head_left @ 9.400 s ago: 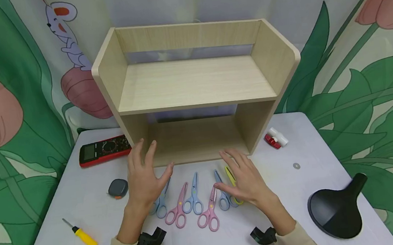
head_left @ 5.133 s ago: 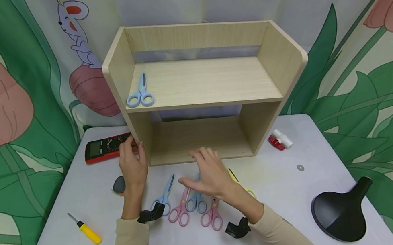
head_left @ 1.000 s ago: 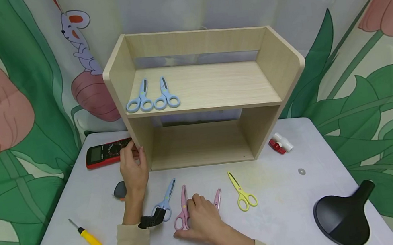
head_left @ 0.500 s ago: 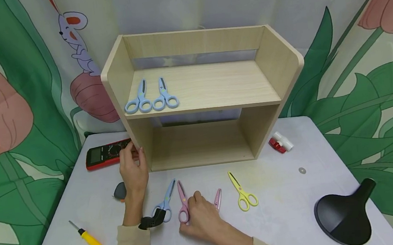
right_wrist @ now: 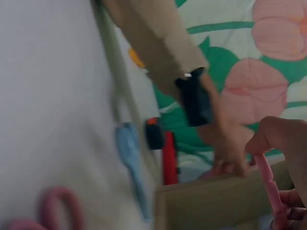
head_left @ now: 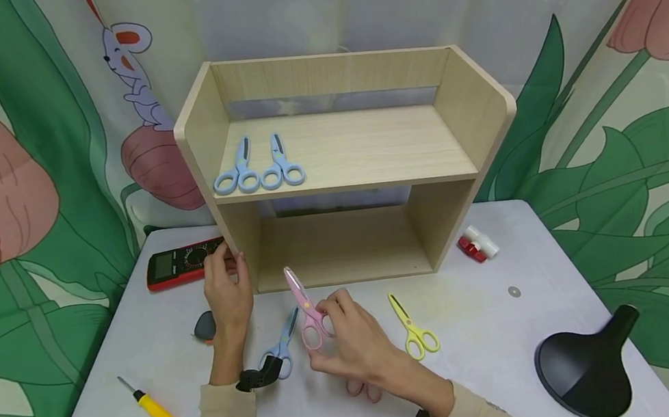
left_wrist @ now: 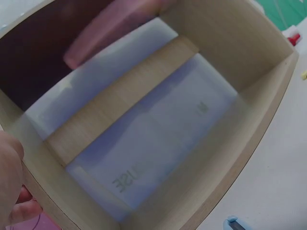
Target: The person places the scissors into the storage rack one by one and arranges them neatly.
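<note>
My right hand point(head_left: 356, 340) pinches a pair of pink scissors point(head_left: 302, 298) by the handle, above the table in front of the wooden shelf point(head_left: 332, 188); the blades point toward the shelf. The left hand point(head_left: 228, 293) holds the front edge of the shelf's left side panel. On the upper board, two blue scissors point(head_left: 279, 163) lie side by side at the left. Another blue pair point(head_left: 287, 335) lies on the table beside the left wrist. Below my right hand, only the handle rings of a second pink pair point(head_left: 373, 394) show. Yellow scissors point(head_left: 410, 327) lie to the right.
A red and black multimeter point(head_left: 176, 264) and a tape measure point(head_left: 204, 325) sit left of the shelf. A yellow screwdriver point(head_left: 154, 408) lies front left. At right are a red and white item point(head_left: 476, 244), a small grey disc point(head_left: 514, 291) and a black fan-shaped object point(head_left: 584, 373).
Two blue scissors have gone from the table to the upper board. Over the last second my right hand has lifted the pink scissors and moved toward the shelf. The left hand stays put.
</note>
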`<state>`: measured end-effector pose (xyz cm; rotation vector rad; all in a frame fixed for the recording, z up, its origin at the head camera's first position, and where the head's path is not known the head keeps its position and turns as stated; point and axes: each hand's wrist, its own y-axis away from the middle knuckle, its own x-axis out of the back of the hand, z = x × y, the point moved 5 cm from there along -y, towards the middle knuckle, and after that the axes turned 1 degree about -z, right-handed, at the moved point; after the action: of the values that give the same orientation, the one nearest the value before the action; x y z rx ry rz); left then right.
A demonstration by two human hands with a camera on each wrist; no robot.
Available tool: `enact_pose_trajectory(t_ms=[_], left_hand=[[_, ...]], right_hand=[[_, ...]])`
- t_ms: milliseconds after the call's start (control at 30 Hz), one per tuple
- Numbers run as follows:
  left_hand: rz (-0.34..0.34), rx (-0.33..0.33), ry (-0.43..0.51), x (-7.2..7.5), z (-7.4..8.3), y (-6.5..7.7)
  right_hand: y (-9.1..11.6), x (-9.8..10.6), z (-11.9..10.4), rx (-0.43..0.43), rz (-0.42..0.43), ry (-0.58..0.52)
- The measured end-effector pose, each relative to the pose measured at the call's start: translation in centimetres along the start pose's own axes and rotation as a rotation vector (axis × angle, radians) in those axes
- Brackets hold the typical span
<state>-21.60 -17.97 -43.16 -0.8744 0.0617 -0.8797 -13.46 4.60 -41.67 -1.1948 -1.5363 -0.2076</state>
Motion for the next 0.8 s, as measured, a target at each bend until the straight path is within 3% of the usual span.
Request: enact_pose_trajectory(t_ms=[167,300,500,667,800], left_hand=[[-0.001,0.001,0.001,0.1,0.0,0.0],[-0.010,0.007,-0.001,0.1,0.0,0.0],[-0.012,0.008,-0.004,0.1,0.0,-0.1],[-0.001,-0.002,0.001,0.1,0.0,-0.1],[-0.002,-0.007,0.006,0.0,0.0,-0.1]], right_hand=[[-2.8,4.8,-1.6,0.212,0.207,0.037],[-5.5,8.7,-2.3,0.242,0.296,0.076],[-10.4,12.8,-0.7,0.104,0.305,0.077],[-14.0,13.8,2.0,-0.113,0.198,0.076],[-15.7,13.8,3.6,-0.251,0.092,0.064]])
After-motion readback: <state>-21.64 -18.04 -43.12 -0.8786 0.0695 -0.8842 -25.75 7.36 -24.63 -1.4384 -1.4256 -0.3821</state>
